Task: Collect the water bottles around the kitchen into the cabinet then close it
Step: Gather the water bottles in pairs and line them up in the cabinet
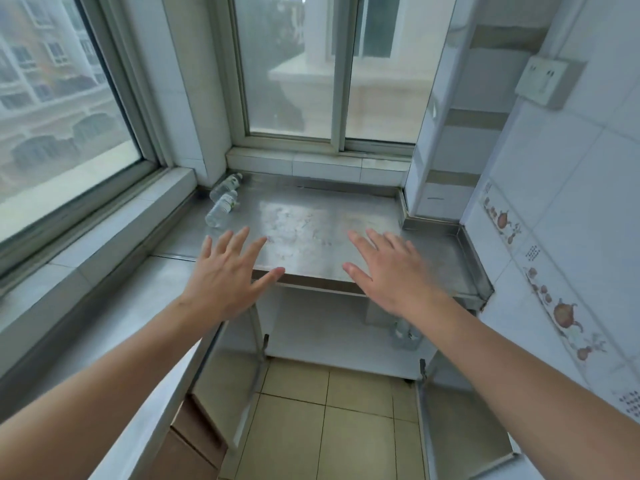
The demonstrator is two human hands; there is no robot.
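Both your hands are held out flat over the front of the shiny metal tabletop (311, 216), in the middle of the frame. Your left hand (225, 275) has its fingers spread wide and holds nothing. Your right hand (391, 271) is spread wide too and holds nothing. The two hands are well apart, and you cannot tell if they touch the metal or float just above it.

Two clear water bottles lie on their sides at the back left corner of the tabletop, near the big window (62, 109). The near bottle (221, 208) has a green label. The far bottle (227, 185) sits just behind it, and they look like they touch, but it is blurry there.

Under the tabletop the cabinet (332, 327) is open. Its left door (235, 375) and right door (460, 424) swing out toward you. Your right arm covers part of the inside. Something small and see-through (403, 336) stands on the cabinet shelf, lower right of the middle, but it is too blurry to name.

On the right wall there is a white socket (543, 79).
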